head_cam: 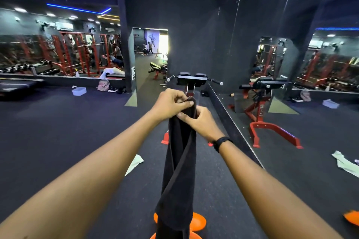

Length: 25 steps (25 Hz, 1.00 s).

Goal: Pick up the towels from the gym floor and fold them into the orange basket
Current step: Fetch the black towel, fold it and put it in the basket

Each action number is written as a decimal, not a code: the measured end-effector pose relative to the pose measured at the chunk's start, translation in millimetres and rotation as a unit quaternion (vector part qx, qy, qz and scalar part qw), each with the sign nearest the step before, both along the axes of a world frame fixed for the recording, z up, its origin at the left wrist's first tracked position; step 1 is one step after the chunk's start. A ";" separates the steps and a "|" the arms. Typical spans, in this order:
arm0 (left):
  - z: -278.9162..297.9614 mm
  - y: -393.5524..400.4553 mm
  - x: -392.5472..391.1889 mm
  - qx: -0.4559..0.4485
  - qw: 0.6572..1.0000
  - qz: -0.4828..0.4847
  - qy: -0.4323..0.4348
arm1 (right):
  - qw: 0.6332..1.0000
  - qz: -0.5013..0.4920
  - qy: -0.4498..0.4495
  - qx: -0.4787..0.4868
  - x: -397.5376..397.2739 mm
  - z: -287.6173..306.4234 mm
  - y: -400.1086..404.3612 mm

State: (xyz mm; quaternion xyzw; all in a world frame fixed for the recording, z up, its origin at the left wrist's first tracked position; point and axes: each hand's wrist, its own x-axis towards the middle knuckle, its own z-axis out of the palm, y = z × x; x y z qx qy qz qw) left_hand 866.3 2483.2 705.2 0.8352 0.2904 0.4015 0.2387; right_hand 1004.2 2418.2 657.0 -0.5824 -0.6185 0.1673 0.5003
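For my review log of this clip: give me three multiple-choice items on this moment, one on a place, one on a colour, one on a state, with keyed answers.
1. Where is the pale green towel?
A. on the floor, left of the black towel
B. in the basket
C. on the bench

2. What colour is the held towel?
A. white
B. black
C. red

3. How is that towel held?
A. left hand only
B. lying loose on the floor
C. both hands pinch its top edge

Answers: 1 A, it lies flat on the dark floor beside the left forearm. 2 B, it hangs black above the orange basket. 3 C, the left hand and right hand grip the top edge, and the rest hangs down.
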 end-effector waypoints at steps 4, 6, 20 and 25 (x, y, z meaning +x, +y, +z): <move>-4.0 15.3 -16.1 0.009 0.999 0.017 -0.031 | 0.997 -0.011 -0.072 -0.022 10.9 -9.3 2.2; -3.3 22.9 -23.6 -0.025 0.995 0.019 -0.091 | 0.992 -0.019 -0.109 -0.065 13.5 -14.2 -2.7; -8.6 51.5 -73.2 -0.101 0.943 0.278 -0.154 | 0.942 -0.020 0.111 -0.317 32.2 -39.5 -11.3; -57.7 47.6 -60.8 -0.142 0.932 0.303 -0.138 | 0.911 -0.105 0.350 -0.190 9.8 -15.2 8.6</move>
